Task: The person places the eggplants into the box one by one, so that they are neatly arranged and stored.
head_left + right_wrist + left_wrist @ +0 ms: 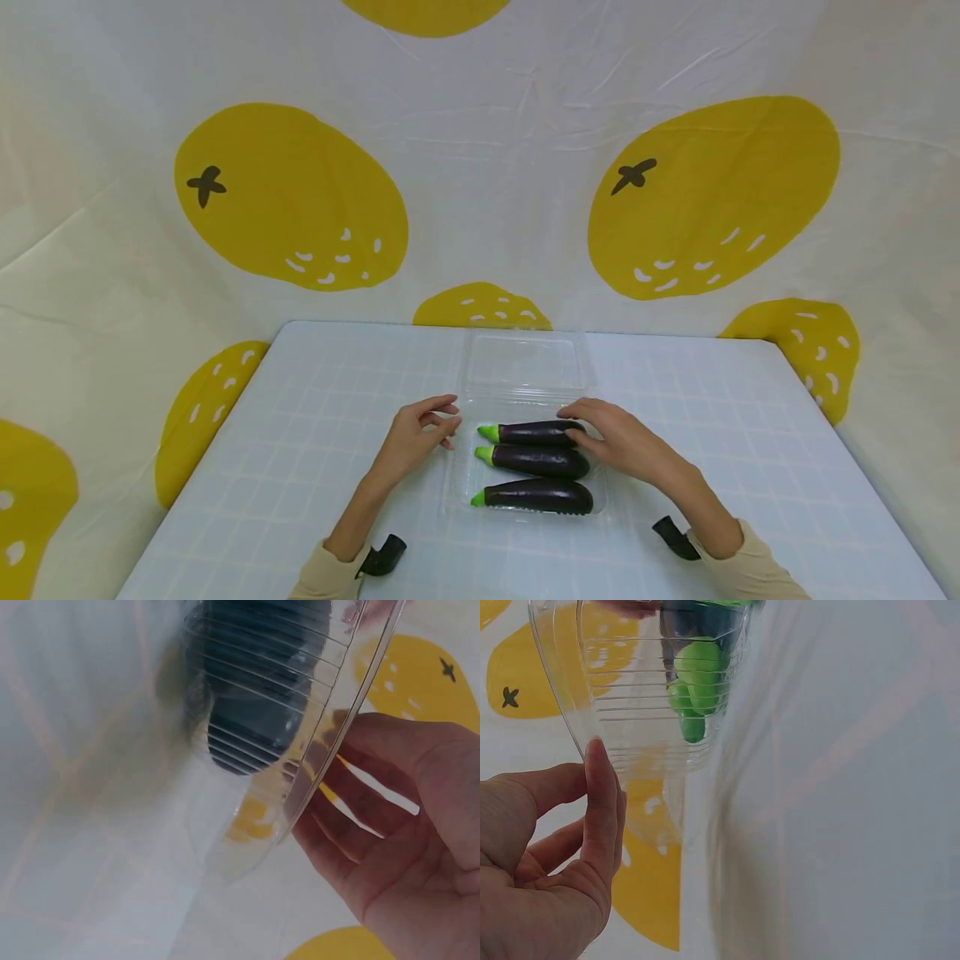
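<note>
Three dark eggplants with green stem ends, the far eggplant, middle eggplant and near eggplant, lie side by side in a clear plastic clamshell container. Its lid is folded back, away from the person. My left hand is at the container's left side, fingers loosely bent, a fingertip right at the rim in the left wrist view. Over the right rim reaches my right hand. Its thumb overlaps the blunt end of the far eggplant, while the other fingers extend along the container's far right corner.
The container stands on a pale checked table. Behind the table hangs a white cloth printed with large yellow fruits. Black wrist-worn devices show on both forearms, beside beige sleeves.
</note>
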{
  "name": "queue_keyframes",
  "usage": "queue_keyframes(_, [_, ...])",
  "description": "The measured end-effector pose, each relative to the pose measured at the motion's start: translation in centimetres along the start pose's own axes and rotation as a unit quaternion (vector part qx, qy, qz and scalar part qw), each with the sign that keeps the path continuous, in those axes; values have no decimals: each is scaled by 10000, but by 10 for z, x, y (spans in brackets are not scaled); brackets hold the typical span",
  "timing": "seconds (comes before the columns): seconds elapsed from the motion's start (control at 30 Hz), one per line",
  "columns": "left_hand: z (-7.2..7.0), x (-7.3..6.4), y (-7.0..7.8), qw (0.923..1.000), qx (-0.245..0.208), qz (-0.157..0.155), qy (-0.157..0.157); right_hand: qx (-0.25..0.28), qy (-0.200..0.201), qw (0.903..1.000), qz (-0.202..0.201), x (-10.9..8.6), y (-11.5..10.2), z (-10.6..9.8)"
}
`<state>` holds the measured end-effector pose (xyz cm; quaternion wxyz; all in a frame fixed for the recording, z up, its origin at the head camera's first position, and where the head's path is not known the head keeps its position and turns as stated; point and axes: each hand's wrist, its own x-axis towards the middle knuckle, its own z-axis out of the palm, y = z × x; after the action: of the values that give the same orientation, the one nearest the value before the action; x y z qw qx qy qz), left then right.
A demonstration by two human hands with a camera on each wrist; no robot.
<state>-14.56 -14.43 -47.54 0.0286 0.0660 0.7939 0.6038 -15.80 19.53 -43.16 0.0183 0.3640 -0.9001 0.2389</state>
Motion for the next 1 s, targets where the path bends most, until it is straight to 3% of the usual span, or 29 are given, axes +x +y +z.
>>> queue_keyframes(0.37, [1,1,0,9999,80,67,-24,-3,902,9957,-212,-7,13,-3])
queue_keyframes(0.73, [4,2,4,9993,308,-96,172,-152,1441,9894,99,-16,31,-1])
queue_keyframes(1.0, [6,12,-1,9959,745,-112,496,157,1628,9848,588,-14,43,2])
